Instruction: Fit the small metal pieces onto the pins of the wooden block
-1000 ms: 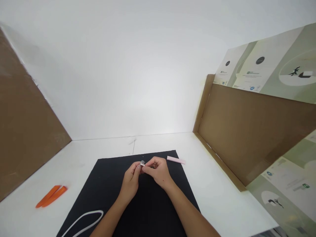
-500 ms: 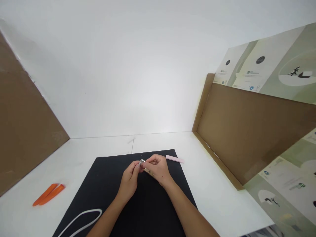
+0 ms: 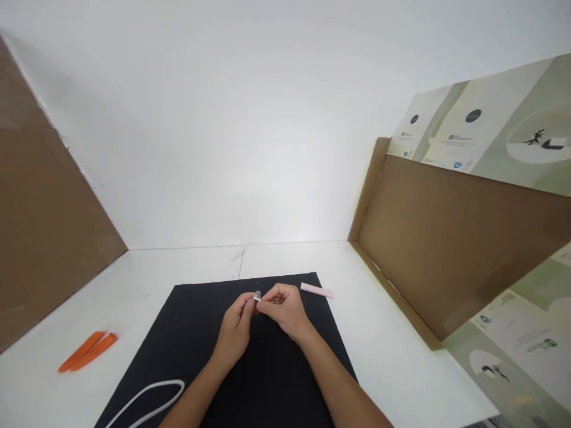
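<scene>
A white wall (image 3: 250, 119) fills most of the view. A brown cardboard panel (image 3: 49, 220) stands to the left, and an open cardboard box (image 3: 455, 238) with printed pale-green flaps stands on its side to the right. The white table (image 3: 388, 345) stretches between them, and a black mat (image 3: 276, 380) lies on it, running out of view at the bottom.

Over the mat's far half, the left hand (image 3: 234, 327) and the right hand (image 3: 289, 312) meet, thumbs toward each other. On the table left of the mat, well apart from the hands, lies a pair of orange strips (image 3: 84, 349), side by side. A white cord (image 3: 165, 383) makes a loop on the mat's near left part, beside the left forearm. A pale pink strip (image 3: 317, 290) lies across the mat's far right edge, partly on the table, near the right hand.

Smallest is a silver metal piece (image 3: 257, 296), held above the mat between the two hands; the fingers of both are closed on it in a pinch. The work seems midway: the piece is off the mat and in hand, but not yet set down or let go by either hand. Its far end shows; the rest is covered, so any finer progress cannot be told. The strips and cord lie untouched.
</scene>
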Motion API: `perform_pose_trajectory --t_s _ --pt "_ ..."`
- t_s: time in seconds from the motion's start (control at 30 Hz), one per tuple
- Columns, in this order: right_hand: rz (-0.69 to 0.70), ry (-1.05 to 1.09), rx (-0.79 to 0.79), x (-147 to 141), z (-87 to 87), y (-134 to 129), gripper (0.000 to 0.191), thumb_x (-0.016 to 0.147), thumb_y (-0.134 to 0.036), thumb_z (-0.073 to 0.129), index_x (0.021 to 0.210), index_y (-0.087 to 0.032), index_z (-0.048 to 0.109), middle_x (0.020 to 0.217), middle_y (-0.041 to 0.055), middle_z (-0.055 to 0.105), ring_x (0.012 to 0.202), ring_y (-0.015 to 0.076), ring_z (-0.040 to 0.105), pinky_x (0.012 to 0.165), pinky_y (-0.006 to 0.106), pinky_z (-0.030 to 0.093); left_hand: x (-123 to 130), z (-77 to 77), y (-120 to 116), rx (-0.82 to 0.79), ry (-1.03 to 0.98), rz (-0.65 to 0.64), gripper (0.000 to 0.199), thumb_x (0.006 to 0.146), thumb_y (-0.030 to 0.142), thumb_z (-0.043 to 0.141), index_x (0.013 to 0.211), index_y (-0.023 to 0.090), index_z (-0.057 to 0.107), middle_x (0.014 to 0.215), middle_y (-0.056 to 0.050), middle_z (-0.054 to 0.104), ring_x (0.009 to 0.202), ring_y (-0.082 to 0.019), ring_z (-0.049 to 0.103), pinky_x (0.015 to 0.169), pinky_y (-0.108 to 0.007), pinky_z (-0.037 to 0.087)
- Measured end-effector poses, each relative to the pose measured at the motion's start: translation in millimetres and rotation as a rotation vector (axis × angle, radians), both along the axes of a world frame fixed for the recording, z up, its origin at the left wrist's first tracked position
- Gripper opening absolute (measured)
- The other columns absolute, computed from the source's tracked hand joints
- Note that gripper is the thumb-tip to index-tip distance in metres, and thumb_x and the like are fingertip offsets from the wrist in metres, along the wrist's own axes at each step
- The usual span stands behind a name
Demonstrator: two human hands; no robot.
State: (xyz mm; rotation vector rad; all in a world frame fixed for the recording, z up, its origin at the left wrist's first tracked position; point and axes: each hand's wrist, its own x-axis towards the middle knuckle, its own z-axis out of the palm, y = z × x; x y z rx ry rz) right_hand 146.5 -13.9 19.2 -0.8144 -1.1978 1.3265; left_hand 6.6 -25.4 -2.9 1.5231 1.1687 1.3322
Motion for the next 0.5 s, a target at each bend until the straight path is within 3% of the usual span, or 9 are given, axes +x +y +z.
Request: perform_pose_trajectory --t_s 0.13,0.5 --pt "0.013 -0.007 0.001 -1.0 2.3 -2.4 0.026 0.059 -0.035 0.085 0.063 -0.018 0.065 0.066 0.0033 0.073 0.064 0.0207 0.07 0.064 0.032 0.056 -0.7 0.1 0.5 0.004 -0.001 0.02 0.034 0.09 0.045 0.051 0.102 0.017 0.067 0.097 -0.007 0.071 0.09 -0.023 0.064 0.079 -0.031 0.049" --pt "-0.025 0.14 -0.064 -1.4 -0.6 2.4 0.028 0.06 -0.032 0.085 0.067 -0.017 0.063 0.061 0.0029 0.072 0.057 0.0185 0.069 0.06 0.031 0.056 0.6 3.2 -1.9 0.042 0.022 0.005 0.033 0.092 0.043 0.048 0.099 0.018 0.068 0.088 -0.005 0.07 0.079 -0.021 0.063 0.076 -0.031 0.05"
